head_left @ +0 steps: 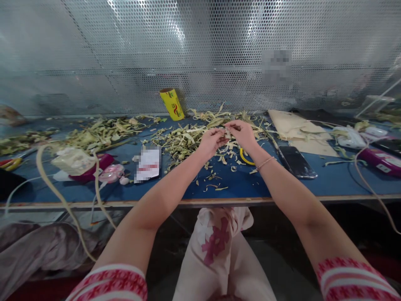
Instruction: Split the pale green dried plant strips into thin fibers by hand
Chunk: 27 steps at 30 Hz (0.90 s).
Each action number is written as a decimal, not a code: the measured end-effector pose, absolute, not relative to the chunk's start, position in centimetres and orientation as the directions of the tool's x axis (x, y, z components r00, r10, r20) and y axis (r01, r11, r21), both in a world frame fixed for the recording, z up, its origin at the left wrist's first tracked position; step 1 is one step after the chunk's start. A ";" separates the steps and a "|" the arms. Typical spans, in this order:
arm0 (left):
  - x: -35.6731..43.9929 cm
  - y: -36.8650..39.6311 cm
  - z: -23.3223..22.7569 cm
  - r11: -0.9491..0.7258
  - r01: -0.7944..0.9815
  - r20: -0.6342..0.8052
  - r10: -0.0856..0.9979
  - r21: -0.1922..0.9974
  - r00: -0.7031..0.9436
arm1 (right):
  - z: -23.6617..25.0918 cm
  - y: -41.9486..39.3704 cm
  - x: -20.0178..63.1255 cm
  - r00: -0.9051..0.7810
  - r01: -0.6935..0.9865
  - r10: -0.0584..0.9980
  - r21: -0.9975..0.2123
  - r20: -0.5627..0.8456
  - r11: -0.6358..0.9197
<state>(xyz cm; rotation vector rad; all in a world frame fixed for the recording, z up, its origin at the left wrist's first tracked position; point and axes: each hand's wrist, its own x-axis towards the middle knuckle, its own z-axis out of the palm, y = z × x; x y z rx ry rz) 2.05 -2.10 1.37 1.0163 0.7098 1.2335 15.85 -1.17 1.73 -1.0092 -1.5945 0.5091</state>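
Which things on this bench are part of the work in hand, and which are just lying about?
In the work: left hand and right hand, both pinching a pale strip; pile of strips beneath them.

Lying about: phone, yellow can, yellow ring, cardboard sheet, pink case.

- Sleeves: short, red-and-white patterned bands with pale stripes, ending above the elbow on both arms.
- Forearms: bare.
- Right wrist: thin bracelet (265,163).
- Legs: pale pink trousers (219,255) printed with darker pink flower shapes.
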 end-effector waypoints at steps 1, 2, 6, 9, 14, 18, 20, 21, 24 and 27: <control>2.1 -2.1 1.4 0.009 -0.410 0.091 0.970 0.912 0.224 | 1.7 -1.1 15.9 0.001 0.318 0.835 -0.792 0.550 0.522; 2.1 -2.1 1.4 0.003 -0.404 0.097 0.969 0.915 0.227 | 1.7 -1.1 15.9 0.009 0.299 0.846 -0.809 0.533 0.507; 2.0 -2.1 1.3 -0.028 -0.396 0.123 0.969 0.918 0.216 | 1.8 -1.2 15.7 0.048 0.189 0.867 -0.857 0.495 0.479; 1.9 -2.1 1.2 -0.066 -0.385 0.156 0.966 0.920 0.206 | 1.9 -1.4 15.6 0.067 0.111 0.888 -0.888 0.455 0.447; 2.0 -2.0 0.8 -0.198 -0.287 0.260 0.945 0.937 0.200 | 2.2 -1.7 15.5 0.078 0.043 0.916 -0.919 0.394 0.391; 2.0 -2.1 0.7 -0.371 -0.091 0.382 0.906 0.924 0.186 | 2.4 -1.8 15.3 0.075 0.052 0.915 -0.918 0.396 0.393; 1.9 -2.1 0.7 -0.435 -0.006 0.429 0.886 0.900 0.178 | 2.5 -2.0 15.1 0.061 0.110 0.901 -0.900 0.429 0.421; 1.9 -2.2 0.7 -0.453 0.020 0.444 0.879 0.891 0.173 | 2.5 -2.1 15.0 0.049 0.154 0.892 -0.885 0.450 0.438; 2.0 -2.3 0.6 -0.429 -0.011 0.426 0.893 0.903 0.143 | 2.5 -2.6 14.5 0.022 0.302 0.855 -0.819 0.518 0.489; 2.3 -2.4 0.5 -0.289 -0.205 0.324 0.932 0.935 0.162 | 2.3 -2.8 14.3 0.017 0.373 0.819 -0.764 0.573 0.526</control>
